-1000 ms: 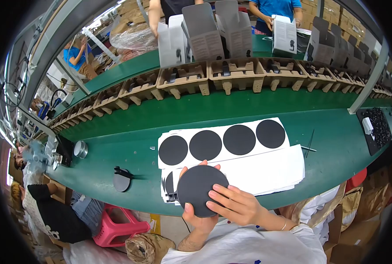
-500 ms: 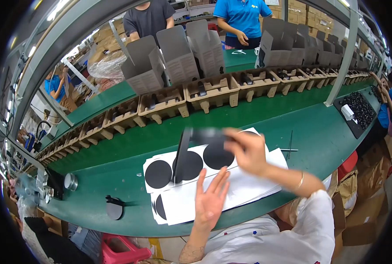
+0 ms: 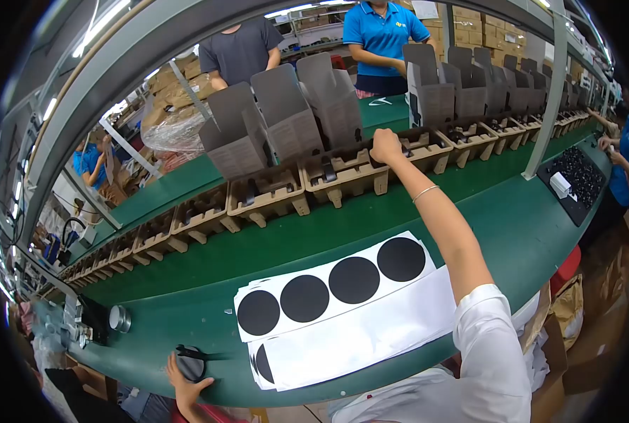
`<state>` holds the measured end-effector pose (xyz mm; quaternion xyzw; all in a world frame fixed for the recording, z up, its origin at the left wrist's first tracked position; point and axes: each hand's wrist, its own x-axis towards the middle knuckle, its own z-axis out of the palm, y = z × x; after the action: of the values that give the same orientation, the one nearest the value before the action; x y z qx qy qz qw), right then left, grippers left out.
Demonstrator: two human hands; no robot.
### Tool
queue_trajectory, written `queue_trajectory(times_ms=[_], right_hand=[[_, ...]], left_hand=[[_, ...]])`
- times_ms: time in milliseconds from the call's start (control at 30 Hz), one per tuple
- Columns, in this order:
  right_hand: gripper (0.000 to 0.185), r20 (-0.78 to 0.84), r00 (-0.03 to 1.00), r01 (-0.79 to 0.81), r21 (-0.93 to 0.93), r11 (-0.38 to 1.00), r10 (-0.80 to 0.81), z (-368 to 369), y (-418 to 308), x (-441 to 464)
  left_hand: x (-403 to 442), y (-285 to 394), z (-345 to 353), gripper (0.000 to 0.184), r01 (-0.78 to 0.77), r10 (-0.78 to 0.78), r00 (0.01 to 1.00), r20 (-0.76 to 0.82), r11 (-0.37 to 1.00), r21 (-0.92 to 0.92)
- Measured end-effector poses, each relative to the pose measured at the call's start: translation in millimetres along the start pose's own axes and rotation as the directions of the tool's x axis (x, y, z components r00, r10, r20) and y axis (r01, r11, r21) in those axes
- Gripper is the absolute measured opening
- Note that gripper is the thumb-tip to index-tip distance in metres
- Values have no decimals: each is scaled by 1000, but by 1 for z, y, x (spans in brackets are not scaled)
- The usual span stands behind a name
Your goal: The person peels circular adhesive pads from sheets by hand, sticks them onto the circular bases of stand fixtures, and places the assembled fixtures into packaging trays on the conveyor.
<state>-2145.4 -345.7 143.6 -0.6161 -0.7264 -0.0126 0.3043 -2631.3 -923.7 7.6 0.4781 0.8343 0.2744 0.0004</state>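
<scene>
At the lower left, my left hand [image 3: 185,386] reaches round a dark part with a round flat disc [image 3: 192,366] and a small upright black piece on its edge. Thumb and forefinger are spread apart at the disc's rim. My right hand [image 3: 387,146] is stretched far forward, its fingers curled down at the right end of a brown moulded tray [image 3: 335,180]. Whatever those fingers hold is hidden. On the bench between my arms lie white sheets [image 3: 357,338] bearing black round stickers [image 3: 305,298].
A row of brown trays [image 3: 268,197] with black parts runs along the green line. Tall grey boxes [image 3: 282,106] stand behind it. A metal tin [image 3: 119,319] is at left; a black mat of small parts [image 3: 575,180] is at right. Co-workers stand opposite and at right.
My right hand has moved from above the sheets, where it held a black part, forward to the trays. My left hand has moved from the sheets left to the round part. The view has shifted.
</scene>
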Motion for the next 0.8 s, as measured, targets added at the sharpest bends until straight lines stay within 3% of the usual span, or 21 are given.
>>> queue_trajectory(times_ms=[33, 67, 200, 233, 300, 400, 433, 500, 567, 600, 633, 767, 800], right_hand=[[26, 16, 1000, 24, -42, 999, -24, 0, -4, -3], [28, 111, 991, 94, -126, 988, -80, 7, -2, 0], [68, 241, 951, 263, -293, 919, -196, 11, 4, -28], [80, 299, 934, 286, -308, 907, -193, 12, 6, -34], [80, 372, 913, 301, -343, 890, -165, 7, 5, -38], [78, 418, 901, 291, -375, 880, -120, -6, -7, -43], [68, 327, 913, 354, -338, 872, -244, -8, -12, -52], [49, 116, 875, 483, -286, 828, -470, -6, -25, -86], [37, 12, 792, 594, 219, 774, -610, -22, -57, -141], [35, 43, 725, 626, 377, 683, -688, -32, -75, -169], [35, 60, 647, 626, 527, 575, -760, -36, -87, -195], [34, 88, 485, 728, 510, 458, -870, -3, -95, -254], [30, 19, 513, 722, 531, 444, -858, -1, -95, -259]], left_hand=[[7, -10, 5, 121, -10, -2, 993, 122, 996, 93], [11, -19, 13, 114, -10, 11, 992, 123, 1000, -3], [26, -17, 10, 96, 4, 5, 993, 122, 997, -72], [28, -15, 11, 95, -26, 29, 999, 37, 996, -89], [30, -5, 8, 95, -86, 87, 996, 18, 996, -36], [26, 2, -1, 90, -42, 42, 997, 62, 999, 0], [22, 7, -4, 87, 27, -19, 999, 35, 975, -220], [12, 17, -8, 82, 128, -149, 989, 18, 772, -623], [-1, 4, -6, 70, 2, -196, 960, -197, 713, -701], [-4, 35, -8, 73, -99, -223, 953, -204, 406, -908], [-6, 85, -12, 75, -197, -250, 947, -202, 44, -979], [-11, 208, -6, 70, -57, 26, 997, -68, -288, -956], [-8, 226, 4, 69, 10, 10, 1000, 7, -322, -947]])
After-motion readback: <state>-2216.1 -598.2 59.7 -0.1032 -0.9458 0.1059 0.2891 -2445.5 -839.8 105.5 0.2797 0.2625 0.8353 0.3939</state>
